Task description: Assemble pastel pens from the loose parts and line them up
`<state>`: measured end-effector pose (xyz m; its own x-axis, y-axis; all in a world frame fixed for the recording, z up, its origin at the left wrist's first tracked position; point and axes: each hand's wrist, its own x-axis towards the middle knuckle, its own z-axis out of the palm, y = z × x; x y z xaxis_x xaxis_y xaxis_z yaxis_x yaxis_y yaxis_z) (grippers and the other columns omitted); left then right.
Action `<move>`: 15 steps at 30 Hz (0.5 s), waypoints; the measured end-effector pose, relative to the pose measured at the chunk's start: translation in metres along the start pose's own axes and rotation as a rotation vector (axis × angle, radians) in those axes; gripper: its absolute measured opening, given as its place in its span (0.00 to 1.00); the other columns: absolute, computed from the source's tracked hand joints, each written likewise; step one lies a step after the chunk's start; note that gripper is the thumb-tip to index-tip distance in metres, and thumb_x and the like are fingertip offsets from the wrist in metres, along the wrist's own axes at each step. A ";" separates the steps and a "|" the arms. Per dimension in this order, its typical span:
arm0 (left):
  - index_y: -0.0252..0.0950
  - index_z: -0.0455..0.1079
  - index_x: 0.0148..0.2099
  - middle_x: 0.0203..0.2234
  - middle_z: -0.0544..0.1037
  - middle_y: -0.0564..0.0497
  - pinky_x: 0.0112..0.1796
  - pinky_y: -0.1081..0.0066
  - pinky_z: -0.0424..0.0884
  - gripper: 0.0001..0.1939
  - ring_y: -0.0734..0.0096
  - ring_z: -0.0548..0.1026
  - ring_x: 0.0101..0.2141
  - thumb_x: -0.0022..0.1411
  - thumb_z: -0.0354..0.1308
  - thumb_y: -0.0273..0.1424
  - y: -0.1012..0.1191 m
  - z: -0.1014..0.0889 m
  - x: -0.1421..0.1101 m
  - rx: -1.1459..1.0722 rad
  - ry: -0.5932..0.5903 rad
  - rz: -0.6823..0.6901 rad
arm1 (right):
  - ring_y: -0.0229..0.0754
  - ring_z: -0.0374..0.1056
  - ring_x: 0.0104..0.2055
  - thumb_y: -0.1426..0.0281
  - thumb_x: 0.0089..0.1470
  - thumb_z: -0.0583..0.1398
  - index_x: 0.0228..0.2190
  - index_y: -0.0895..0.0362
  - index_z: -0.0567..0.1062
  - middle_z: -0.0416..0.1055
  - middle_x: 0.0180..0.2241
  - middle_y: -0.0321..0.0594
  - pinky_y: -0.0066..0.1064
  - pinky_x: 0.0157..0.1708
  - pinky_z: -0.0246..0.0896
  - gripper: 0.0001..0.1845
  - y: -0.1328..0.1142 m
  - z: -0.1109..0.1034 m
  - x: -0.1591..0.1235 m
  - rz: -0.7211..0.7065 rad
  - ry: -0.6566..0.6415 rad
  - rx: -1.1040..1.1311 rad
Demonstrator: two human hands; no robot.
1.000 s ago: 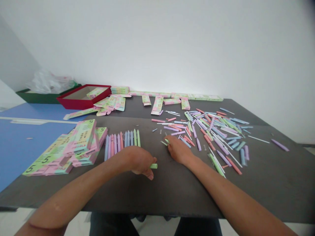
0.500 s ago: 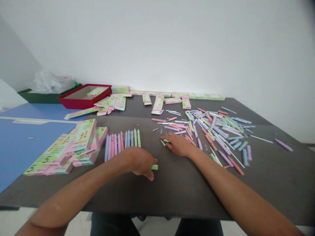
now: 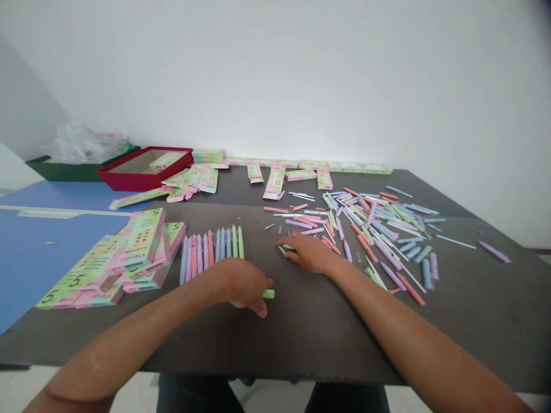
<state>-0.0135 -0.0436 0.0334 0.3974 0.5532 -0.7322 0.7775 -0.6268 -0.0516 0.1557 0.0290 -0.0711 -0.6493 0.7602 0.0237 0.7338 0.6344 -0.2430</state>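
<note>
Although a white wall (image 3: 275, 74) fills the upper half of the frame, the work is laid out below it on a dark grey table (image 3: 344, 338). A blue board (image 3: 51, 246) is seen at the left, and a red tray (image 3: 124, 175) and a green box (image 3: 55, 175) topped by a plastic bag (image 3: 86, 143) are placed at the upper left. Printed cartons (image 3: 275, 182) are strewn along the far edge, and a stack of cartons marked "5" (image 3: 129, 267) is piled at the left. A loose heap of pastel sticks (image 3: 374, 235), mixed with thin white strips (image 3: 456, 242), is scattered at the right, while a neat row of sticks (image 3: 210, 252) is lined up side by side at centre left.

The left hand (image 3: 245, 284) is curled low on the table, its grip closed on a pale green stick (image 3: 268, 293), whose end protrudes at the right of the fingers. The right hand (image 3: 310, 255) is laid nearly flat, with its fingers (image 3: 293, 244) over a second green stick (image 3: 287, 247); whether that grip has hold of it cannot be told. The sticks are judged light, stiff, possibly brittle and apt to roll, so they are best taken around the middle.
</note>
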 end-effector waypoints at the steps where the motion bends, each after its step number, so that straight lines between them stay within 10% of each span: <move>1: 0.38 0.57 0.63 0.46 0.75 0.36 0.37 0.62 0.70 0.33 0.48 0.75 0.42 0.59 0.56 0.43 0.000 0.000 0.000 0.001 0.000 0.001 | 0.45 0.66 0.43 0.66 0.56 0.55 0.50 0.49 0.67 0.67 0.43 0.43 0.31 0.38 0.56 0.18 0.000 0.000 0.000 -0.007 0.001 -0.001; 15: 0.39 0.53 0.65 0.45 0.76 0.37 0.36 0.63 0.69 0.35 0.50 0.75 0.42 0.59 0.55 0.45 -0.015 0.001 -0.003 -0.015 0.073 -0.026 | 0.40 0.65 0.36 0.66 0.50 0.58 0.41 0.57 0.69 0.70 0.37 0.41 0.29 0.35 0.55 0.15 0.002 0.000 -0.003 0.053 0.098 0.252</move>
<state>-0.0273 -0.0363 0.0357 0.4108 0.6081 -0.6793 0.7949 -0.6038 -0.0598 0.1591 0.0281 -0.0717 -0.5799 0.8091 0.0952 0.6853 0.5477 -0.4799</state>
